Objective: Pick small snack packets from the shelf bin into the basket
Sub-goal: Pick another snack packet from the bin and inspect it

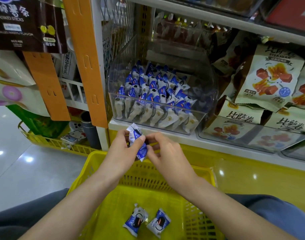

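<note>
A clear plastic shelf bin (196,118) holds several small blue-and-white snack packets (153,94). Just below the bin's front, both hands meet on a small bunch of the same packets (138,144). My left hand (124,151) grips the bunch from the left with thumb on top. My right hand (165,153) pinches it from the right. Under the hands sits a yellow plastic basket (96,163) on my lap, with two packets (136,219) (158,222) lying on its floor.
Green-and-cream snack bags (269,78) fill the bins to the right. An orange display strip (85,63) hangs left of the shelf post. Another yellow basket (49,141) stands on the floor at left with a case and a dark flask.
</note>
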Demonstrator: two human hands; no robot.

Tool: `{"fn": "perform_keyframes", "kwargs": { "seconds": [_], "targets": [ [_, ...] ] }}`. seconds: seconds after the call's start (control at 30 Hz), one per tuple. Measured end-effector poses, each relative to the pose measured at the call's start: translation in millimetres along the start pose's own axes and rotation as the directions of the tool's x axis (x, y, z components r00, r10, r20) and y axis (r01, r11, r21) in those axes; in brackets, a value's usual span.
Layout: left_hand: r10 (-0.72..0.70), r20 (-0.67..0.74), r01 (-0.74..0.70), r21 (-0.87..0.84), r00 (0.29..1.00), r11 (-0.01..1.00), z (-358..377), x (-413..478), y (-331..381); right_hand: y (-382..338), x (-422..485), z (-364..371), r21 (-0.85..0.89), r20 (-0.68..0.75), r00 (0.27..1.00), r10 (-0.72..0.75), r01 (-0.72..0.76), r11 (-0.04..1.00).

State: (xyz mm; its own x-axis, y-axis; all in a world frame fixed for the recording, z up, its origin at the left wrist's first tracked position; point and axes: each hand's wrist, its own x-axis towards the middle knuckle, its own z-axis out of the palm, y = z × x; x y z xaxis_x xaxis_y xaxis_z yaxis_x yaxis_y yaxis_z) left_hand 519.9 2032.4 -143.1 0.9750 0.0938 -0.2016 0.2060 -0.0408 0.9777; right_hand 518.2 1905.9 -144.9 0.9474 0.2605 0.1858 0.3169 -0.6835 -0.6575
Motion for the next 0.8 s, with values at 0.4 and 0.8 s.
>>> {"fn": "perform_keyframes", "kwargs": {
  "seconds": [0.4,0.8],
  "targets": [
    [-0.063,0.153,0.071,-0.051,0.986,0.996,-13.5,0.4,16.7,-2.9,11.1,-19.4,0.662,0.355,0.903,0.243,-0.426,0.616],
    [0.098,-0.080,-0.102,-0.050,0.992,0.994,-14.8,1.0,21.2,-7.7,11.9,-18.6,0.652,0.285,0.930,0.231,-0.365,0.665]
  ]
}}
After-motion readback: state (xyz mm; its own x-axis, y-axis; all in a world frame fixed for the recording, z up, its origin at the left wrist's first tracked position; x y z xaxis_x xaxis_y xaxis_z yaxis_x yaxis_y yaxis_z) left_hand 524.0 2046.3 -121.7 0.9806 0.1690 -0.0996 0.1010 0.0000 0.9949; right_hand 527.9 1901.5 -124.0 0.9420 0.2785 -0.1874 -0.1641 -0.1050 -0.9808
